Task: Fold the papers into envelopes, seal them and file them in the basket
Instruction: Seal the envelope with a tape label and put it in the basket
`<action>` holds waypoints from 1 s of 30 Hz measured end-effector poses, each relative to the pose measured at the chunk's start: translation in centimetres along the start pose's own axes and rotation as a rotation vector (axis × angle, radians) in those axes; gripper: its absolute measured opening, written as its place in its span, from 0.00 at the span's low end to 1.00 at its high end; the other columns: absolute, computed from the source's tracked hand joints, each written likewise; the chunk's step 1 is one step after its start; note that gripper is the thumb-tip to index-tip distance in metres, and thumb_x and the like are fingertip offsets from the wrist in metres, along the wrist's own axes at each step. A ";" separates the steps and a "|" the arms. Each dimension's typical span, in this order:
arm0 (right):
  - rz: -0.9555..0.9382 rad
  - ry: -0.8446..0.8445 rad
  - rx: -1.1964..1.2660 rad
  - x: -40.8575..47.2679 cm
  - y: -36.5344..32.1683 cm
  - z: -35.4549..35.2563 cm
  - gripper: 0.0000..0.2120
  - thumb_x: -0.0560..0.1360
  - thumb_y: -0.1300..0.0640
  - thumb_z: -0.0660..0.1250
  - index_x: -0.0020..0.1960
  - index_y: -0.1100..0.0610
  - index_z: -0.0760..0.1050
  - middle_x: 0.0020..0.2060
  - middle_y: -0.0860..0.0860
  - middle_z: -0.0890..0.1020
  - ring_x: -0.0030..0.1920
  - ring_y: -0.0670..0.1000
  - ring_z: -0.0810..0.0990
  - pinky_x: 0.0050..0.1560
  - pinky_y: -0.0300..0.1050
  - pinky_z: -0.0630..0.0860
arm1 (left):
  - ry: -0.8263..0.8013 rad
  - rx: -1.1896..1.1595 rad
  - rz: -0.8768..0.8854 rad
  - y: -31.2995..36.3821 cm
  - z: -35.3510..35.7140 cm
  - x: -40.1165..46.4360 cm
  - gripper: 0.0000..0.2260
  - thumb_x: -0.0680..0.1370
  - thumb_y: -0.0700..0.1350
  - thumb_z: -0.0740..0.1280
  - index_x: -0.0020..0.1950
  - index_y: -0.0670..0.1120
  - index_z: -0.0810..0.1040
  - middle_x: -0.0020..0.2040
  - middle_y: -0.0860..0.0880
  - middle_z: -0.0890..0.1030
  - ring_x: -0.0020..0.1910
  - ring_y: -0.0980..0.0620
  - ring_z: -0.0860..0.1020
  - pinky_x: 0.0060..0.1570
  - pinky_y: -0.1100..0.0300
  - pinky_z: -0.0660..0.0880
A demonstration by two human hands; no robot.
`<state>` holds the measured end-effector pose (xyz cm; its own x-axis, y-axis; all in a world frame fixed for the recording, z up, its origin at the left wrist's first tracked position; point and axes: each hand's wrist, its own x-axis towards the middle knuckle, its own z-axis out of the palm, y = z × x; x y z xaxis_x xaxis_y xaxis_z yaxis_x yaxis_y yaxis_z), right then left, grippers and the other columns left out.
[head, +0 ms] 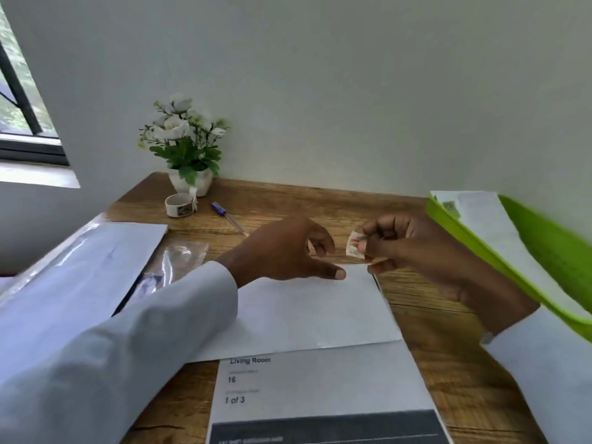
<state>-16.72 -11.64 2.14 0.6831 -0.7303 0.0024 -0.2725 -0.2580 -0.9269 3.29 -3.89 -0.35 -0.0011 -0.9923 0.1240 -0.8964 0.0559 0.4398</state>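
Head-camera footage is taken from above a wooden desk point(448, 363) set against a pale wall. At the centre a white envelope point(307, 315) is laid flat, its near edge overlapping a printed sheet point(320, 386) on which "Living Room", "16" and "1 of 3" can be read. The left hand point(285, 251) is held over the envelope's far edge, its fingers spread and curled with nothing between them, and the thumb tip is pressed to the paper near the far right corner. Just to the right, a small stamp point(355, 248) with red markings is pinched between the thumb and fingertips of the right hand point(413, 248), slightly above the desk and just beyond that corner. Both wrists are covered by light sleeves.

At the right edge a lime green basket point(544, 251) is seen tilted, with white papers point(487, 225) inside it. On the left a stack of white envelopes or sheets point(83, 267) is partly hidden by the left sleeve, and a clear plastic bag point(179, 254) lies beside it. Farther away a roll of tape point(179, 205), a blue-capped pen point(228, 216) and a white pot of artificial flowers point(185, 145) are placed near the wall. A window point(19, 100) is visible at far left.
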 end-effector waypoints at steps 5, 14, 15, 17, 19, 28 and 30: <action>0.034 0.040 -0.046 -0.7 1.7 -0.4 0.03 0.73 0.62 0.74 0.47 0.57 0.84 0.40 0.56 0.83 0.39 0.50 0.82 0.40 0.44 0.83 | -0.031 0.051 -0.047 0.1 1.6 0.5 0.24 0.67 0.66 0.73 0.58 0.57 0.79 0.52 0.60 0.78 0.49 0.59 0.74 0.47 0.60 0.74; 0.076 0.059 -0.036 -0.6 3.0 0.7 0.14 0.71 0.68 0.74 0.54 0.58 0.80 0.34 0.55 0.83 0.32 0.52 0.80 0.37 0.47 0.80 | -0.037 -0.086 -0.041 -0.3 2.2 1.3 0.10 0.69 0.53 0.77 0.47 0.53 0.83 0.38 0.57 0.78 0.36 0.59 0.74 0.38 0.58 0.73; 0.077 0.075 -0.031 -0.7 3.0 0.7 0.14 0.70 0.68 0.75 0.54 0.58 0.79 0.34 0.56 0.84 0.31 0.52 0.80 0.37 0.46 0.79 | -0.035 -0.122 -0.043 -0.3 2.2 1.5 0.08 0.70 0.51 0.77 0.45 0.52 0.84 0.36 0.57 0.79 0.34 0.60 0.75 0.37 0.59 0.73; 0.072 0.112 -0.019 -0.7 3.2 0.7 0.15 0.70 0.68 0.75 0.54 0.59 0.78 0.34 0.57 0.84 0.31 0.52 0.80 0.36 0.46 0.79 | -0.039 -0.193 -0.054 -0.3 2.4 1.7 0.04 0.71 0.49 0.76 0.43 0.51 0.84 0.35 0.57 0.81 0.31 0.63 0.75 0.36 0.62 0.73; 0.058 0.148 -0.016 -0.7 3.3 0.7 0.16 0.69 0.68 0.75 0.54 0.59 0.77 0.35 0.59 0.84 0.31 0.53 0.80 0.37 0.48 0.80 | -0.066 -0.278 -0.070 -0.3 2.4 1.8 0.03 0.72 0.46 0.75 0.43 0.48 0.84 0.36 0.54 0.83 0.31 0.62 0.77 0.36 0.61 0.74; 0.030 0.255 -0.063 -0.2 3.8 0.6 0.18 0.68 0.67 0.77 0.53 0.55 0.75 0.35 0.57 0.85 0.30 0.51 0.82 0.40 0.53 0.82 | -0.049 -0.385 -0.020 -0.2 2.6 1.9 0.03 0.73 0.43 0.75 0.46 0.46 0.85 0.39 0.50 0.86 0.34 0.57 0.81 0.35 0.61 0.77; 0.019 0.260 -0.061 -0.2 3.9 0.7 0.18 0.67 0.67 0.77 0.52 0.55 0.75 0.34 0.57 0.85 0.30 0.52 0.82 0.41 0.55 0.83 | -0.011 -0.363 -0.025 0.0 2.7 1.8 0.05 0.72 0.47 0.76 0.44 0.47 0.85 0.36 0.51 0.84 0.31 0.58 0.78 0.31 0.62 0.73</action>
<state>-17.44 -12.11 -1.71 0.4825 -0.8714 0.0890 -0.3294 -0.2746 -0.9034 2.05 -6.02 -2.50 0.0124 -0.9948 0.1007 -0.6804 0.0655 0.7299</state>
